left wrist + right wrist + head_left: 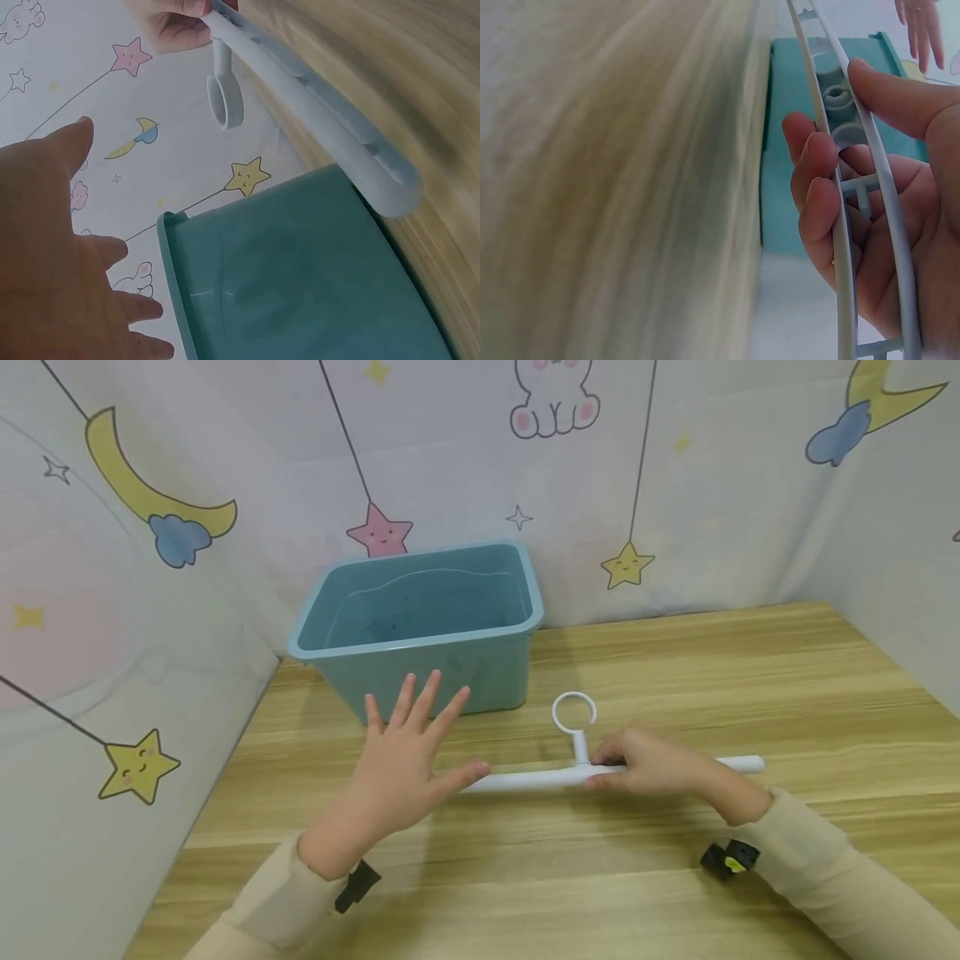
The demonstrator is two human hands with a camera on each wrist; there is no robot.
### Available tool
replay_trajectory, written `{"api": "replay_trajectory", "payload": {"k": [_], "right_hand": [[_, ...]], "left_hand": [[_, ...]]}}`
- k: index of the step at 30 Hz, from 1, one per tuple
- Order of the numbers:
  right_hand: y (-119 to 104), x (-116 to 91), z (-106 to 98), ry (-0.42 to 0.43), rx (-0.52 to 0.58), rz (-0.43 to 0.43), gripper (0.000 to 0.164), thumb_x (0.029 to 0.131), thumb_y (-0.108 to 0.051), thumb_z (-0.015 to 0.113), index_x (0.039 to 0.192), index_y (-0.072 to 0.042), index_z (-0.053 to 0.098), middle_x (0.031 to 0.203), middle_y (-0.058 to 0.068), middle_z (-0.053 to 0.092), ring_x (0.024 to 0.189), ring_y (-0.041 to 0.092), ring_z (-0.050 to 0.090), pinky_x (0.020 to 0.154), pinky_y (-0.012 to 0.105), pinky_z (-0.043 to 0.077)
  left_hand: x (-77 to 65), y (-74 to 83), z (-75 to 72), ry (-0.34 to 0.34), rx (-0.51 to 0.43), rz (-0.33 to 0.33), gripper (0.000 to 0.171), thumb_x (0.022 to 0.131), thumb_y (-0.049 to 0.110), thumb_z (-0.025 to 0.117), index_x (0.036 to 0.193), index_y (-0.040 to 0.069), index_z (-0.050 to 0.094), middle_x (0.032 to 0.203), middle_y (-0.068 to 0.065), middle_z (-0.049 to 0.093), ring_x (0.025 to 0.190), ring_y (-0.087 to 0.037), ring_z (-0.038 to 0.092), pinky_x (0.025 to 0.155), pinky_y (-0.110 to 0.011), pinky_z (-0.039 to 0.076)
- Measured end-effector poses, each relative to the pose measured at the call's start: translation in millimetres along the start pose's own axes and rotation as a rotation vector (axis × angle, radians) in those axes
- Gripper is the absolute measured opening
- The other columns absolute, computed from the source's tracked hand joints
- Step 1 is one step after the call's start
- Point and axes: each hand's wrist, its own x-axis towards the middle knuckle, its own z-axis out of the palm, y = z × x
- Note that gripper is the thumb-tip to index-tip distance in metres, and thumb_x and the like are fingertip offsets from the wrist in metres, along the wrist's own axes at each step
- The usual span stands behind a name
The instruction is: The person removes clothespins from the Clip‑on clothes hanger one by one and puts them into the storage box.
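A white plastic clothes hanger (532, 779) with a round ring hook (574, 713) is held level, the ring upward, in the head view. My right hand (660, 764) grips its bar just right of the hook. In the right wrist view the thumb and curled fingers wrap the hollow, ribbed underside of the bar (900, 255). My left hand (397, 768) has its fingers spread and overlaps the hanger's left end in the head view. From the left wrist, that rounded end (390, 191) shows apart from the fingers, with nothing in the hand.
A teal plastic bin (495, 668) stands at the back of the wood-grain table (675, 685), just beyond my left hand. Behind it hangs a pale cloth (465, 468) printed with stars and moons. Both wrists carry small black devices (727, 860).
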Motion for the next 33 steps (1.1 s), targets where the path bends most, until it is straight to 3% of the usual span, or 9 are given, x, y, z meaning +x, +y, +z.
{"api": "replay_trajectory", "payload": {"k": [22, 29, 33], "right_hand": [[6, 1, 8, -0.06, -0.021, -0.063, 0.03, 0.092, -0.027, 0.066, 0.066, -0.017, 0.057, 0.063, -0.015, 0.042, 0.059, -0.001, 0.036, 0.055, 0.02, 0.034], [8, -1, 10, -0.083, -0.05, -0.049, 0.022, 0.092, -0.029, 0.067, 0.075, -0.015, 0.068, 0.073, -0.011, 0.053, 0.066, 0.001, 0.042, 0.061, 0.021, 0.038], [9, -1, 11, -0.078, -0.076, -0.056, 0.02, 0.09, -0.028, 0.068, 0.076, -0.015, 0.069, 0.074, -0.01, 0.053, 0.067, 0.002, 0.041, 0.061, 0.021, 0.038]], "left_hand": [[-0.8, 0.9, 9.2, -0.035, -0.004, -0.012, 0.085, 0.087, 0.072, 0.047, 0.154, 0.027, 0.022, 0.161, -0.012, 0.008, 0.147, -0.038, 0.001, 0.105, -0.072, -0.005], [-0.1, 2.3, 10.2, -0.043, -0.009, -0.013, 0.085, 0.086, 0.071, 0.048, 0.154, 0.028, 0.021, 0.161, -0.012, 0.009, 0.147, -0.036, 0.0, 0.105, -0.072, -0.005], [0.8, 2.8, 11.5, -0.041, -0.015, -0.012, 0.085, 0.086, 0.071, 0.049, 0.154, 0.028, 0.02, 0.161, -0.012, 0.009, 0.147, -0.037, 0.001, 0.105, -0.072, -0.006]]}}
